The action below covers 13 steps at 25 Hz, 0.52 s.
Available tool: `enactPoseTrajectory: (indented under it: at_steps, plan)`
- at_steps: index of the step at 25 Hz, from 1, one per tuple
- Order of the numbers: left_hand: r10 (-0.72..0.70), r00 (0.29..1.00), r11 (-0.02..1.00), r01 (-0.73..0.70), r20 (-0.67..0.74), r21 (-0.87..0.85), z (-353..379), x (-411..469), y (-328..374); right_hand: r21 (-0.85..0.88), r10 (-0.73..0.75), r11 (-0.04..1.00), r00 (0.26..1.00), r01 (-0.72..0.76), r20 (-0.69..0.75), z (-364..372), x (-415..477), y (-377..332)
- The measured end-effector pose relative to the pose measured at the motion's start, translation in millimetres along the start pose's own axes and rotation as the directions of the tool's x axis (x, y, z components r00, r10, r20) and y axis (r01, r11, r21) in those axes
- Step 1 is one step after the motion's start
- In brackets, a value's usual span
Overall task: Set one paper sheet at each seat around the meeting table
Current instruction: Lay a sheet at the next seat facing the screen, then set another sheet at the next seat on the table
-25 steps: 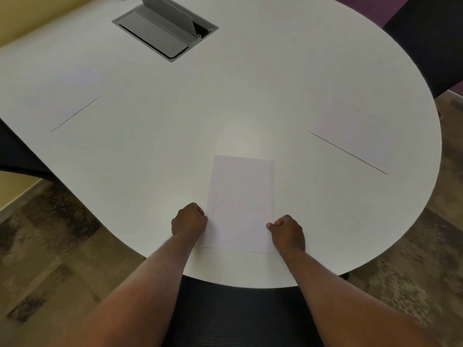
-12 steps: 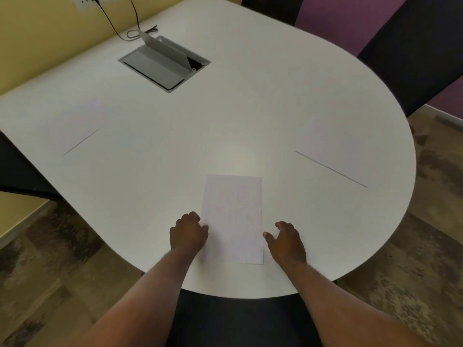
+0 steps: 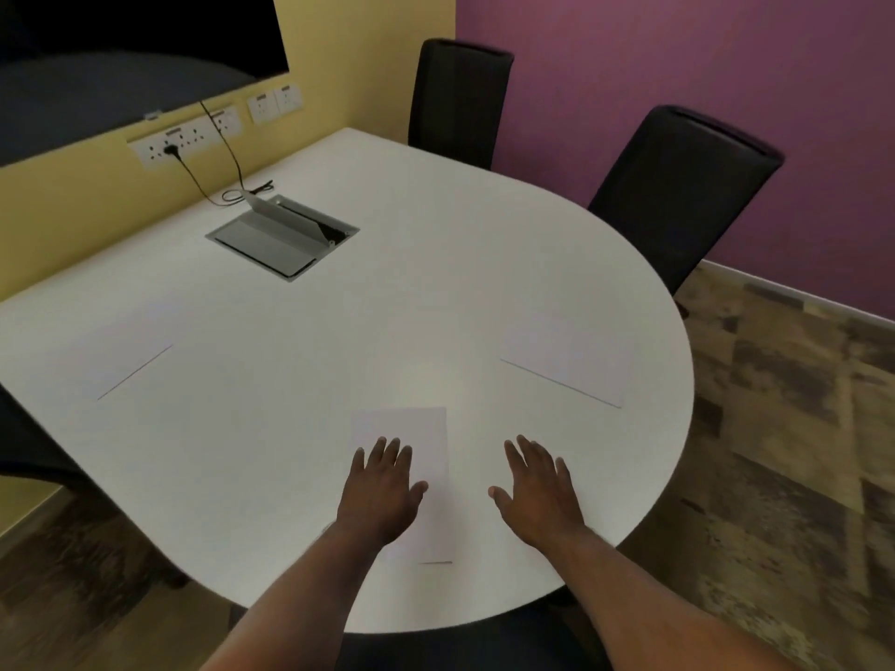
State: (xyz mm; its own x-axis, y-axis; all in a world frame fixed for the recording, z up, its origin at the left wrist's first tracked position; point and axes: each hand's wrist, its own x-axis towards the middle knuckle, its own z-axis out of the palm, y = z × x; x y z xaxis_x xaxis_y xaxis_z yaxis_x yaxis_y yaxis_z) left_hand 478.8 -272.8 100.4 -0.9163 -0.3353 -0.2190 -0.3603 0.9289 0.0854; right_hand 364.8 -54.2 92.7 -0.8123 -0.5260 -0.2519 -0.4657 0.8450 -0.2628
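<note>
A white paper sheet (image 3: pixel 420 438) lies flat on the white meeting table (image 3: pixel 387 322) at the near rounded end. My left hand (image 3: pixel 382 491) hovers or rests over its left half, fingers spread, holding nothing. Just right of the sheet, my right hand (image 3: pixel 537 491) is spread above the bare table, also holding nothing. A second sheet (image 3: pixel 566 360) lies at the right side in front of a black chair (image 3: pixel 678 196). A third sheet (image 3: pixel 116 355) lies at the left side.
Another black chair (image 3: pixel 455 99) stands at the far side by the purple wall. A grey cable box (image 3: pixel 283 239) with its lid up is set into the table near the yellow wall. A dark chair (image 3: pixel 29 447) is at the left edge, and a seat (image 3: pixel 484 646) lies below me.
Both hands have let go of the near sheet's edges and opened flat with fingers spread. The view has tilted up, showing the chairs and walls.
</note>
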Motion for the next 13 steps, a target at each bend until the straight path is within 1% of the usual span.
enactPoseTrajectory:
  at_steps: [3, 6, 13]
  plan:
    - [0.044, 0.998, 0.999, -0.043, -0.035, 0.033, -15, 12, 40, -0.008, -0.016, 1.0, 1.0, 0.016, -0.026, -25, 3, 32]
    - [0.054, 0.996, 0.997, -0.05, -0.064, 0.059, -25, 26, 90, 0.002, -0.04, 0.999, 0.998, 0.04, -0.042, -47, 10, 76]
    - [-0.053, 0.998, 0.998, 0.054, -0.042, 0.031, -17, 57, 230, -0.041, -0.171, 0.984, 0.985, 0.171, 0.003, -86, 35, 193]
